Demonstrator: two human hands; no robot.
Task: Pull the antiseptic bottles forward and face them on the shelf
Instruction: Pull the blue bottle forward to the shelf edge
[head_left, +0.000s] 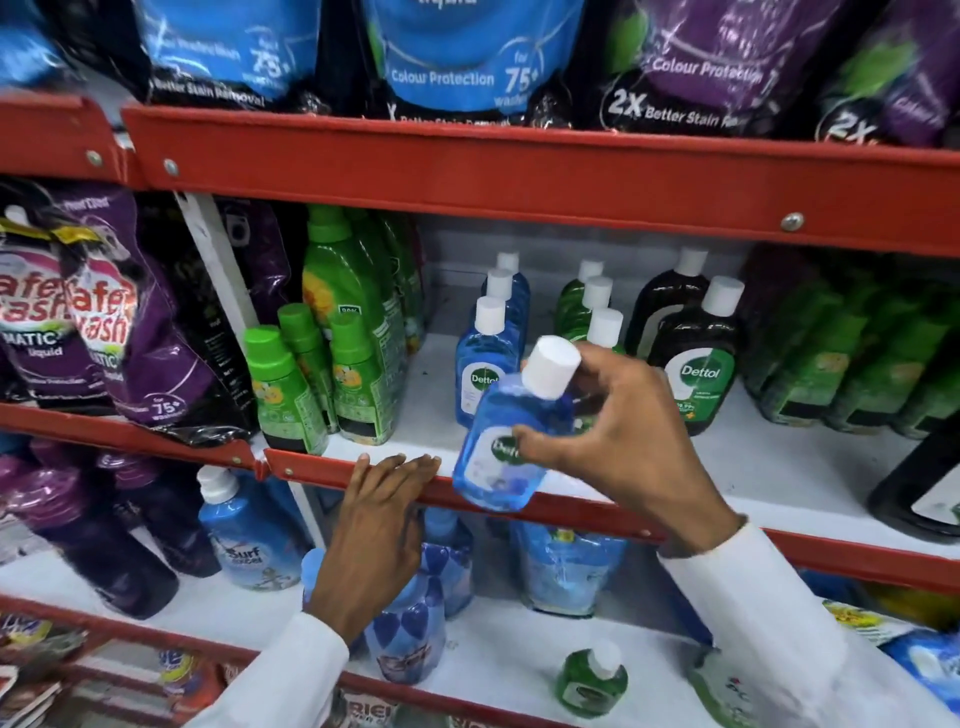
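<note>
My right hand (618, 421) grips a small blue antiseptic bottle (511, 441) with a white cap, tilted in the air in front of the red shelf lip (322, 467). Behind it a row of blue bottles (483, 364) stands on the white shelf, front one label forward. To their right runs a row of green bottles (582, 301), partly hidden by my hand. Further right stand two dark brown bottles (698, 364). My left hand (379, 525) rests flat with fingertips on the shelf lip, holding nothing.
Green-capped bottles (291, 395) stand left of the blue row; dark green packs (852, 364) crowd the right. Bare white shelf (779, 467) shows at the front right. Below are blue detergent pouches (249, 530) and one small green bottle (592, 680).
</note>
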